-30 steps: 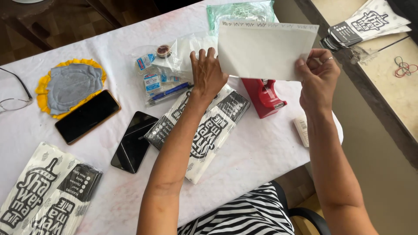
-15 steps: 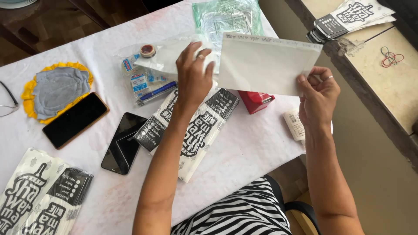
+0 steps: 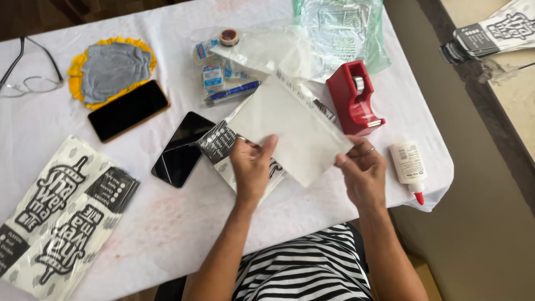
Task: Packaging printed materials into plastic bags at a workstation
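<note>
I hold a plain white paper bag (image 3: 290, 131) between both hands, low over the bench (image 3: 184, 223) and right in front of me. It lies tilted: its long axis runs from upper left, near the pens, down to lower right, toward my right hand (image 3: 362, 175). My left hand (image 3: 252, 167) grips the lower left edge, thumb on top and the other fingers underneath, pinching the paper. My right hand takes the lower right corner, thumb and forefinger pressed together on it, the remaining fingers curled beneath. Both hands are about equally near the bag; the left sits at the middle of one long edge, the right at the end of the axis.

Under the bag, partly covered, lies a stack of printed black-and-white bags (image 3: 220, 142), touching my left hand's knuckles. Just beyond the bag's right edge stands a red tape dispenser (image 3: 354, 100), and beside my right hand, near the bench's corner, lies a small white glue bottle (image 3: 408, 164) with a red tip. Left of the stack rest two dark phones (image 3: 181, 147), one of them in an orange case (image 3: 128, 110). Farther up are a clear pouch of small items with blue pens (image 3: 231, 92), a greenish plastic bag (image 3: 343, 30), a grey-and-yellow cloth pad (image 3: 111, 69) and a pair of glasses (image 3: 30, 75). Another pile of printed bags (image 3: 61, 212) lies at the lower left, well apart from my hands.
</note>
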